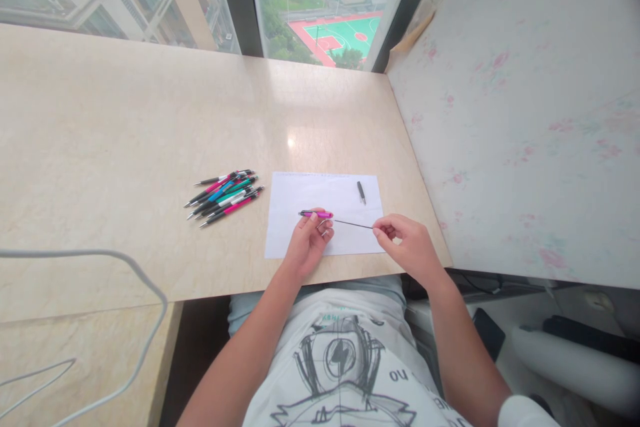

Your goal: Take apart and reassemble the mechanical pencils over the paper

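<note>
My left hand (307, 240) is closed around a pink pen barrel (316, 214) held level over a white sheet of paper (320, 197). A thin dark refill (354, 223) sticks out of the barrel's right end, and my right hand (407, 243) pinches the refill's far tip. A small black pen part (361, 191) lies on the paper's upper right. A pile of several pens (226, 195) in pink, blue, green and black lies on the marble counter (125, 147) left of the paper.
A wall with a faded floral pattern (525, 113) closes off the counter's right side. Windows (325, 7) run along the back. A white cable (125, 267) loops over the counter's near left corner. The counter's front edge is just below my hands.
</note>
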A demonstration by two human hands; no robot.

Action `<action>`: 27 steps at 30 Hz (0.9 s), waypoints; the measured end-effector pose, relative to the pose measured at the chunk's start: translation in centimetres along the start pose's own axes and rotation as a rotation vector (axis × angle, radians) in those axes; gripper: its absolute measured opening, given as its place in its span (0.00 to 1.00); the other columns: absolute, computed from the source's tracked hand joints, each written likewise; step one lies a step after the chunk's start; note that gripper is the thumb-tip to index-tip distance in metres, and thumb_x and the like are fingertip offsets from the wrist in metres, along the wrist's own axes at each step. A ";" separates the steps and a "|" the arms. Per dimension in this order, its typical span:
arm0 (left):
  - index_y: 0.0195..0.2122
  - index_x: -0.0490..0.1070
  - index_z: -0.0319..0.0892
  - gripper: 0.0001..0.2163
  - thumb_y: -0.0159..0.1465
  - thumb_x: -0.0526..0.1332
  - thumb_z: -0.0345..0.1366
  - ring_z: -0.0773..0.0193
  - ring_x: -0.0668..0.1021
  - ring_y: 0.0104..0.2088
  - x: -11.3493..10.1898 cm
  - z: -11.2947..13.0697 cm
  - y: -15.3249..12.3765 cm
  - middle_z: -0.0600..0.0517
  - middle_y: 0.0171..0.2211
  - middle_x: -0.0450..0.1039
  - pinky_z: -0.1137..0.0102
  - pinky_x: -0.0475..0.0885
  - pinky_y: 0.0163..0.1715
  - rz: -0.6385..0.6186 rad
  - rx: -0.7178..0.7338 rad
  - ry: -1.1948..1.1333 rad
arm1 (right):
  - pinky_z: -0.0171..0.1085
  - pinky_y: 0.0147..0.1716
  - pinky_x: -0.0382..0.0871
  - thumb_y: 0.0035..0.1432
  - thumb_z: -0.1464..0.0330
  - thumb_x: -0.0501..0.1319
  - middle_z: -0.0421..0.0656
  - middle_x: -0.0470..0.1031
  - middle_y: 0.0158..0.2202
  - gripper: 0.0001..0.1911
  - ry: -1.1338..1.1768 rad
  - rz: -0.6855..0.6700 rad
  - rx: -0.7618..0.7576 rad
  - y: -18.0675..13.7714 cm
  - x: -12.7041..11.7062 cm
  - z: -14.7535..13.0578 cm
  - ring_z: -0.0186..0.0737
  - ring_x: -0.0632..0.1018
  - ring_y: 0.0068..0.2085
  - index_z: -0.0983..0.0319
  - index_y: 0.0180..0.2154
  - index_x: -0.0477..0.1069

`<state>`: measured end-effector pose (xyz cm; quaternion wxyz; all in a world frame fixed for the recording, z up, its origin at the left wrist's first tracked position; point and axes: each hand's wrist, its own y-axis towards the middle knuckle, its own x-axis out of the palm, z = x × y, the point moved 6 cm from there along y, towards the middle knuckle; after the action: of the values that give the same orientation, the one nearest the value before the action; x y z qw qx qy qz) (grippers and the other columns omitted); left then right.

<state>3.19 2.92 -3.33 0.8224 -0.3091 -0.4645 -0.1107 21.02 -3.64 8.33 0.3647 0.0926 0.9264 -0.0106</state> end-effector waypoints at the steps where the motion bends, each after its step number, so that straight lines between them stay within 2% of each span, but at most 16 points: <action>1: 0.40 0.76 0.41 0.11 0.58 0.72 0.37 0.70 0.77 0.32 0.0 0.0 0.0 0.49 0.37 0.78 0.74 0.74 0.34 0.004 -0.001 -0.003 | 0.37 0.31 0.72 0.59 0.68 0.60 0.41 0.77 0.30 0.05 -0.012 0.001 -0.007 0.0 -0.1 0.0 0.38 0.76 0.30 0.58 0.32 0.74; 11: 0.40 0.76 0.40 0.12 0.58 0.72 0.37 0.70 0.77 0.32 0.2 0.2 -0.2 0.50 0.36 0.78 0.75 0.73 0.33 -0.003 0.011 -0.004 | 0.36 0.30 0.70 0.58 0.70 0.60 0.40 0.76 0.28 0.05 -0.038 0.032 0.004 0.0 -0.7 -0.6 0.37 0.75 0.29 0.58 0.30 0.73; 19: 0.40 0.76 0.40 0.12 0.57 0.72 0.36 0.69 0.78 0.33 0.3 -0.1 -0.2 0.49 0.37 0.78 0.74 0.74 0.35 -0.032 -0.007 0.061 | 0.37 0.31 0.69 0.60 0.72 0.58 0.40 0.74 0.28 0.06 -0.083 0.006 -0.088 0.5 -0.6 -2.7 0.37 0.73 0.29 0.58 0.30 0.71; 27: 0.39 0.76 0.40 0.11 0.57 0.72 0.36 0.69 0.78 0.33 0.4 0.1 -0.4 0.49 0.38 0.79 0.74 0.74 0.36 -0.059 0.011 0.062 | 0.36 0.31 0.68 0.61 0.72 0.57 0.40 0.74 0.30 0.06 -0.009 0.053 -0.114 0.8 1.3 -3.9 0.36 0.73 0.30 0.58 0.32 0.70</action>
<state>3.13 2.70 -2.79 0.8344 -0.2872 -0.4483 -0.1421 17.57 -2.32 10.34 0.3737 0.0960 0.9211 0.0516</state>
